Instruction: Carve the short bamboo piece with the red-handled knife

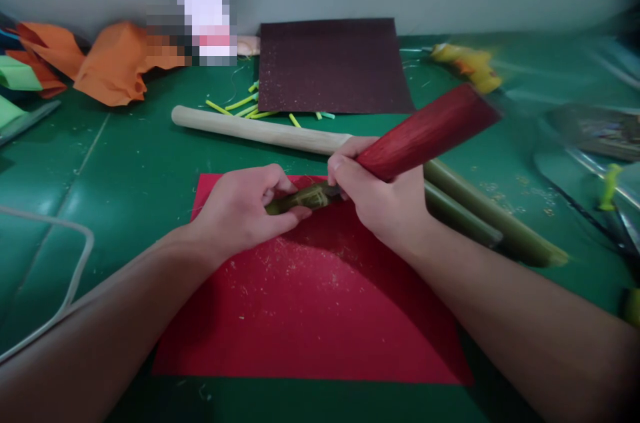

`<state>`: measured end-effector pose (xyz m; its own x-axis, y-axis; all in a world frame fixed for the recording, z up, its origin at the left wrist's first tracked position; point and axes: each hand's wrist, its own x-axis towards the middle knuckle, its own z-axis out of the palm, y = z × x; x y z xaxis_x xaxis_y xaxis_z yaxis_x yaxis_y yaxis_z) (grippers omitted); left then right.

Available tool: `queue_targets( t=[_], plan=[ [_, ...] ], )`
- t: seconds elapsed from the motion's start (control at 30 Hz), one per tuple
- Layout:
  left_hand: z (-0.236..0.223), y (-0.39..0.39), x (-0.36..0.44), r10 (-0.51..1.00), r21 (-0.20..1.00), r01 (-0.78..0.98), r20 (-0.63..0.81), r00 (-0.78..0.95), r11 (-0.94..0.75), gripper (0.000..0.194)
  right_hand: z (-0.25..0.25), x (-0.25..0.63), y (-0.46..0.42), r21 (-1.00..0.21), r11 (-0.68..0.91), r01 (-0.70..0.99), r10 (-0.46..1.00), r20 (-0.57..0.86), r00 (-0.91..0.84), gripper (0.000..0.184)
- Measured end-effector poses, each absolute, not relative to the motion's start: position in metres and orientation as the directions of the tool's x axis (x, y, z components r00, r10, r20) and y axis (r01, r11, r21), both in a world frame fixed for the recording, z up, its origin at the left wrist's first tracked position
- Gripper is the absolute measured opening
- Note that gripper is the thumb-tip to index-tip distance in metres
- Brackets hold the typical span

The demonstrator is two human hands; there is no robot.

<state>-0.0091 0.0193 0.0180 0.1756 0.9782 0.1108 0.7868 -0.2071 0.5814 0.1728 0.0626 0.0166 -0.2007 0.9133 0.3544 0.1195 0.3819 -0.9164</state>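
Observation:
My left hand (pixel 245 203) is closed round a short green bamboo piece (pixel 315 195) above a red sheet (pixel 310 316). Pale scraped marks show on the bamboo's upper side. In my right hand (pixel 385 193) is a carving tool with a thick red handle (pixel 425 136), which slants up to the right. Its tip meets the bamboo's right end, while most of the blade is hidden by my fingers. Fine pale shavings lie scattered over the red sheet. Just beyond my hands rests a long pale stick (pixel 260 131), its right end behind my right hand.
Two green bamboo lengths (pixel 500 213) lie beyond my right forearm. A dark sheet (pixel 335 66), neon tube pieces (pixel 243 103) and a yellow glue gun (pixel 467 67) are farther back. Orange paper (pixel 113 66) sits back left; a white cable (pixel 83 263) crosses near my left forearm.

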Motion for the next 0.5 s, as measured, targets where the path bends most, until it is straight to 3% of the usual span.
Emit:
queue_targets(
  t=[0.37,0.5],
  plan=[
    [0.0177,0.0195,-0.0097,0.98,0.612,0.767,0.077,0.184,-0.192,0.031,0.0172,0.1759,0.0625,-0.891,0.427,0.153,0.878,0.368,-0.306,0.026],
    [0.0186,0.02,-0.01,0.98,0.586,0.786,0.086,0.179,-0.195,0.033,0.0134,0.1747,0.0615,-0.896,0.427,0.123,0.887,0.389,-0.249,0.029]
  ],
)
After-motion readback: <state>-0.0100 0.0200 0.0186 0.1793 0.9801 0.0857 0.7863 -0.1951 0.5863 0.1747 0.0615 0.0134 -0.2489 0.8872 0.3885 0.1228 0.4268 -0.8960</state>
